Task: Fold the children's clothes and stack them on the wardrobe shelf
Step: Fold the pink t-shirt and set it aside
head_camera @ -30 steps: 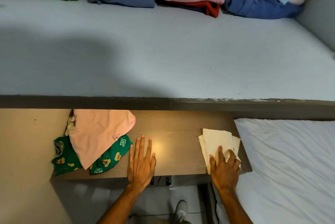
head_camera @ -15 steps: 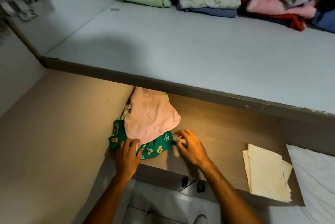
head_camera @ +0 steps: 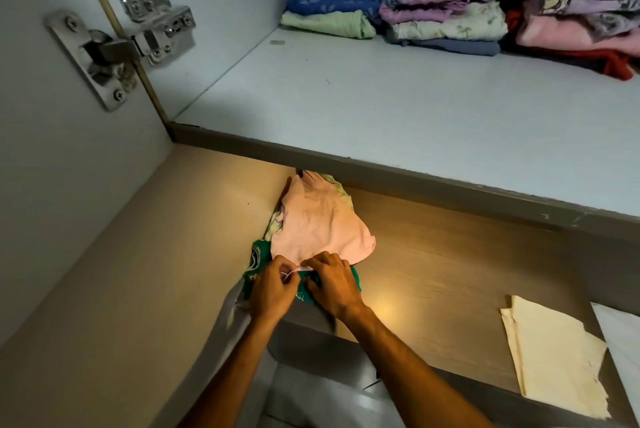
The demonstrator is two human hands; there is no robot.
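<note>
Half a second before, the two hands had been apart at the near edge of the wooden shelf (head_camera: 450,271), either side of the pile; now they had closed in together on the near hem of the pink garment (head_camera: 322,226). The left hand (head_camera: 272,292) and the right hand (head_camera: 334,283) both pinched that hem with fingers curled shut on the cloth, knuckles nearly touching. The pink garment lay crumpled on the green patterned garment (head_camera: 258,254) at the shelf's left end, against the side wall, its far end reaching under the upper shelf (head_camera: 346,98). The folded cream cloth (head_camera: 554,355), which the right hand had pressed a second earlier, sat released at the shelf's near right corner. That piece looked finished, and the pink one appeared next to be lifted and folded, while folded stacks (head_camera: 450,22) waited along the upper shelf's back edge
</note>
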